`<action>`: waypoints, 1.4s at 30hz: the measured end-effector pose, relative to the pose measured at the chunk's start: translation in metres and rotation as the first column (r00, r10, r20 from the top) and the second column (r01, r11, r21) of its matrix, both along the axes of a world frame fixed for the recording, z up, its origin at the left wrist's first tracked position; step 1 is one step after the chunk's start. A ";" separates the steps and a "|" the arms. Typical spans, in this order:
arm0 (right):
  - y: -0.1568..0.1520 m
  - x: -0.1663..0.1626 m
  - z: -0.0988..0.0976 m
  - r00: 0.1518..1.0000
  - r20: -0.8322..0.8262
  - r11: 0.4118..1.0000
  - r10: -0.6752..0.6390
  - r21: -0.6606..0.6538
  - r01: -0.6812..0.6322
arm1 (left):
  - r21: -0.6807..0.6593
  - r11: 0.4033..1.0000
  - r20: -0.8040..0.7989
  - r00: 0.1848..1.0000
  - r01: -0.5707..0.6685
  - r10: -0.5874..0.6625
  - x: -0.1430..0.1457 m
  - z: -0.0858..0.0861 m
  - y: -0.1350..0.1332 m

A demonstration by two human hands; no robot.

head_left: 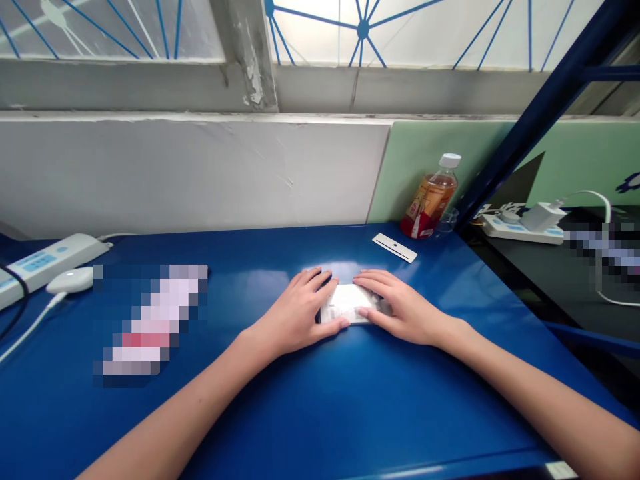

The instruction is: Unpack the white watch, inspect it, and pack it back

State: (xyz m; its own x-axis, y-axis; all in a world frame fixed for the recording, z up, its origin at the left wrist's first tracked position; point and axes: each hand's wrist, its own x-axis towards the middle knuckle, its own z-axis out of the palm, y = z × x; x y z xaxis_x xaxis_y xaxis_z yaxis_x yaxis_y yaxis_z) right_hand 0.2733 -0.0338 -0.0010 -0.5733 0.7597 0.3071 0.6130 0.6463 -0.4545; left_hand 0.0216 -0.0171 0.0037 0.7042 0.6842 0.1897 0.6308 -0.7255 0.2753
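A small white flat packet (347,301) lies on the blue table (320,400) near its middle. My left hand (300,310) rests on the packet's left end, fingers laid over it and thumb along its near edge. From the right, my right hand (400,307) covers the other end, with its fingers flat on top and its thumb at the near edge. Both hands press the packet down against the table. Something dark shows under the packet at its left edge; I cannot make out what it is.
A bottle of orange drink (430,200) with a white cap stands at the back right, a white flat strip (395,247) in front of it. A white power strip (45,263) and a white puck with a cable (70,280) lie at the left. Another power strip (520,227) sits on the dark table to the right.
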 end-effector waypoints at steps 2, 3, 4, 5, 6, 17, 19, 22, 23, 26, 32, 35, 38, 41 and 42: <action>0.000 -0.001 0.000 1.000 0.012 1.000 0.020 0.006 -0.021 | -0.005 1.000 -0.002 1.000 0.004 -0.004 0.000 0.001 0.000; 0.000 -0.001 0.001 0.999 0.021 1.000 0.026 0.008 -0.026 | -0.009 1.000 0.000 1.000 0.004 -0.004 0.000 0.001 0.000; 0.000 0.000 0.002 0.999 0.031 1.000 0.028 0.009 -0.028 | -0.012 1.000 0.006 1.000 0.005 -0.005 0.000 0.002 0.000; 0.000 0.001 0.002 0.999 0.039 0.999 0.033 0.009 -0.033 | -0.015 1.000 0.012 1.000 0.006 -0.006 -0.001 0.002 0.001; 0.001 0.001 0.003 0.998 0.045 0.999 0.040 0.005 -0.040 | -0.016 1.000 0.017 1.000 0.006 -0.006 -0.001 0.002 0.001; 0.003 0.011 0.008 0.991 0.075 0.985 0.112 -0.143 -0.100 | -0.002 1.000 0.009 1.000 0.006 -0.006 -0.001 0.002 0.001; 0.004 0.013 0.006 0.990 0.055 0.981 0.129 -0.155 -0.119 | 0.005 1.000 -0.003 1.000 0.007 -0.007 0.000 0.002 0.001; 0.007 0.016 0.003 0.989 0.044 0.973 0.144 -0.188 -0.133 | 0.009 1.000 -0.008 1.000 0.006 -0.006 0.001 0.003 0.002; 0.007 0.016 0.003 0.988 0.044 0.970 0.146 -0.201 -0.134 | 0.008 1.000 -0.004 1.000 0.005 -0.005 0.001 0.003 0.002; 0.008 0.016 0.004 0.988 0.031 0.964 0.148 -0.229 -0.137 | 0.003 1.000 -0.004 1.000 -0.001 0.001 0.001 0.004 0.001; 0.012 0.020 0.011 0.982 0.034 0.946 0.186 -0.275 -0.170 | -0.009 1.000 0.000 1.000 0.007 -0.007 0.000 0.004 0.001; 0.014 0.023 0.011 0.979 0.008 0.938 0.206 -0.285 -0.195 | -0.017 1.000 -0.001 1.000 0.010 -0.010 0.000 0.005 0.002; 0.015 0.025 0.008 0.983 0.020 0.958 0.183 -0.227 -0.174 | -0.030 1.000 -0.010 1.000 0.001 -0.001 -0.001 0.007 0.003; 0.017 0.027 0.006 0.992 0.019 0.991 0.126 -0.051 -0.125 | -0.058 0.998 0.009 1.000 0.005 -0.005 -0.004 0.010 0.005; 0.018 0.028 0.005 0.994 0.009 0.994 0.109 0.016 -0.109 | -0.066 0.998 0.016 1.000 0.008 -0.007 -0.005 0.011 0.005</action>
